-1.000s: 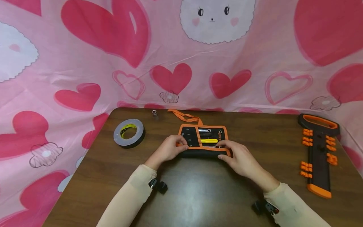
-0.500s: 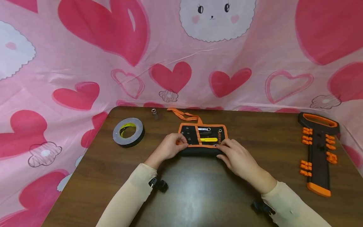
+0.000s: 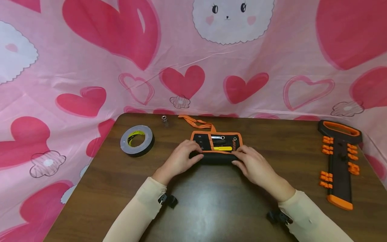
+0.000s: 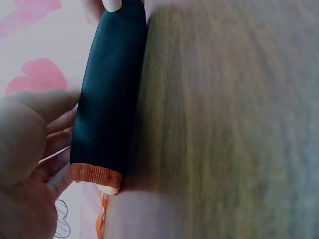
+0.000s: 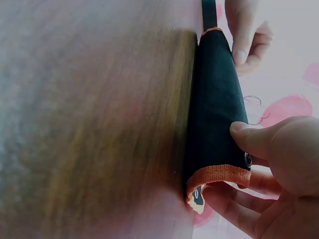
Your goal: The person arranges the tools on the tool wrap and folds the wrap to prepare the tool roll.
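Note:
A black tool roll with orange trim lies partly rolled up, its rolled edge toward me. On its unrolled part show a yellow-handled tool and a metal wrench. My left hand holds the left end of the roll, with the thumb on the near side and the fingers beyond. At the right end my right hand pinches it between thumb and fingers. The right wrist view shows that thumb pressing the black fabric, near the orange-bound end. An orange strap trails from the far edge.
A roll of grey tape lies to the left on the wooden table. Near the back edge stands a small metal socket. A black and orange handled rack lies at the right. Pink heart-patterned cloth hangs behind.
The rolled edge of the tool roll has turned further away from me, covering more of the flat part. Both hands have moved slightly forward with it.

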Demonstrator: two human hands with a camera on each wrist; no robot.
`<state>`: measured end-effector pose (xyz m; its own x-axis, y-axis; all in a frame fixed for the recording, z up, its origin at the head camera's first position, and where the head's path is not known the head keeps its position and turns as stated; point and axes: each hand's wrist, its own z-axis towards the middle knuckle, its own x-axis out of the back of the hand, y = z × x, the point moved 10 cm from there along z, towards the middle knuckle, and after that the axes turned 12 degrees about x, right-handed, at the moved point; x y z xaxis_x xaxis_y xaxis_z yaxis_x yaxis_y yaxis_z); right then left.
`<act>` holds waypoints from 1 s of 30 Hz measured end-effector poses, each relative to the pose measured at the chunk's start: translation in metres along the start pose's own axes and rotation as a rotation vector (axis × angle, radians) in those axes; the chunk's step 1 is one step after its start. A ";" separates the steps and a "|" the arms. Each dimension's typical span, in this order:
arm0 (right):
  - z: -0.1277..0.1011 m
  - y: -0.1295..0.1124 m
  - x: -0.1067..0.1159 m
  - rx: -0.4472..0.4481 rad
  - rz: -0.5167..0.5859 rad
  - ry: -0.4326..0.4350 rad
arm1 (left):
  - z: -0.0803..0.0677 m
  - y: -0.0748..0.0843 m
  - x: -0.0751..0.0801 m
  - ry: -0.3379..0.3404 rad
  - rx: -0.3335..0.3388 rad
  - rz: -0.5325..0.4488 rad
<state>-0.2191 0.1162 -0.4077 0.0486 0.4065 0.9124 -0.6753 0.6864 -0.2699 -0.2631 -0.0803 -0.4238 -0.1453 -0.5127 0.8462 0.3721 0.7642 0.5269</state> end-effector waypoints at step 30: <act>0.007 0.008 0.005 -0.008 -0.019 0.111 | 0.021 -0.016 -0.009 -0.056 0.183 -0.200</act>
<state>-0.2300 0.1193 -0.4035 0.1432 0.4575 0.8776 -0.6672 0.6996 -0.2558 -0.2868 -0.0796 -0.4385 -0.2519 -0.6421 0.7241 0.1593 0.7105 0.6855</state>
